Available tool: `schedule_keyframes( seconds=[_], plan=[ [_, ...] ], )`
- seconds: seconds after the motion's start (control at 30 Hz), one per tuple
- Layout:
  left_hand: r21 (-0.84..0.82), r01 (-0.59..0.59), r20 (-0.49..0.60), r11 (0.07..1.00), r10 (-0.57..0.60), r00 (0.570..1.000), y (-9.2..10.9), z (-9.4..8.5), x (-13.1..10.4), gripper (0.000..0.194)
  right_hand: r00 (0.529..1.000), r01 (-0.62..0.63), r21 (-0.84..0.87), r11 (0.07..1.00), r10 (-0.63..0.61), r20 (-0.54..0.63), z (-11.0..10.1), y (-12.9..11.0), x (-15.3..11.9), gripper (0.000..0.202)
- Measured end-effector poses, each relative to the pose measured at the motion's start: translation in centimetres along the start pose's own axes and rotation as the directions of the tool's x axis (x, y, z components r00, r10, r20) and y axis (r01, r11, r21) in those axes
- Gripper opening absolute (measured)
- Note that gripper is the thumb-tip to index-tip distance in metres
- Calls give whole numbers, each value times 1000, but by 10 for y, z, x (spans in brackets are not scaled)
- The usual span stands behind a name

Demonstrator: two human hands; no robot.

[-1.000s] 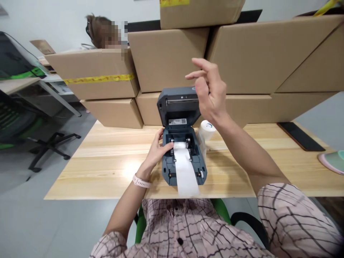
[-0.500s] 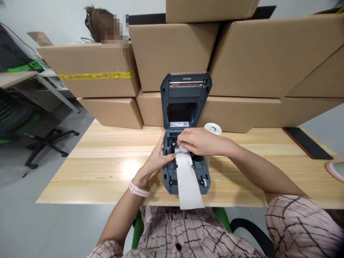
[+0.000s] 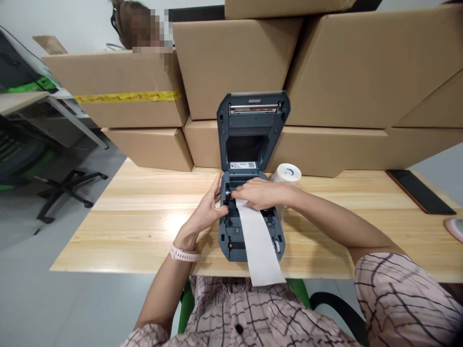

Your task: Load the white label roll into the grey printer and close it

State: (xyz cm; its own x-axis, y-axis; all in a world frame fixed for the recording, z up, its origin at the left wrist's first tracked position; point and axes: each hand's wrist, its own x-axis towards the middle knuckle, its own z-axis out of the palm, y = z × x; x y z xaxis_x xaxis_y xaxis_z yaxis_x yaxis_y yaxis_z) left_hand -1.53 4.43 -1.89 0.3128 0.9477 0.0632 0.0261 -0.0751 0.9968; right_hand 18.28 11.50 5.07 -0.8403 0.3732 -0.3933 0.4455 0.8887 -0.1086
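Observation:
A dark grey label printer (image 3: 226, 236) stands on the table with its lid (image 3: 249, 127) raised. My left hand (image 3: 207, 209) grips the printer's left side, thumb on the rim and fingers along the outer wall. My right hand (image 3: 255, 193) is inside the roll compartment, its curled fingers on the white label paper (image 3: 258, 246) near the left roll holder (image 3: 227, 193). The paper runs out from under that hand, over the printer's front and past the table edge, slanting right. Whatever part of the roll lies beneath the right hand is hidden.
A white label roll (image 3: 287, 172) stands upright behind my right wrist. Cardboard boxes (image 3: 231, 67) are stacked along the back of the wooden table (image 3: 144, 226). At the right lie a black phone-like slab (image 3: 419, 190) and a pink-rimmed object (image 3: 454, 229). Another person's head (image 3: 130, 24) shows behind the boxes.
My right hand has shifted left and slightly down within the compartment. The paper's loose end has swung right. My left thumb has slid back toward the printer's rim. The view has shifted slightly.

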Motion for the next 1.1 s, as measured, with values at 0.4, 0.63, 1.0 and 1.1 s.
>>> schedule_keyframes(
  seconds=[0.4,0.63,1.0,1.1],
  plan=[
    [8,-9,-28,1000,9,1000,-7,2,-1,110,856,349,630,694,39,-516,22,55,-143,23],
    [64,-25,-17,998,26,1000,-1,3,-2,101,684,-54,903,425,675,-277,114,92,-177,47],
    [99,-31,-22,995,34,999,-4,3,-2,98,695,59,929,366,653,-301,117,103,-174,71],
    [104,-20,-28,994,23,999,-3,4,-2,98,721,71,923,378,620,-309,104,113,-149,82]
  ],
)
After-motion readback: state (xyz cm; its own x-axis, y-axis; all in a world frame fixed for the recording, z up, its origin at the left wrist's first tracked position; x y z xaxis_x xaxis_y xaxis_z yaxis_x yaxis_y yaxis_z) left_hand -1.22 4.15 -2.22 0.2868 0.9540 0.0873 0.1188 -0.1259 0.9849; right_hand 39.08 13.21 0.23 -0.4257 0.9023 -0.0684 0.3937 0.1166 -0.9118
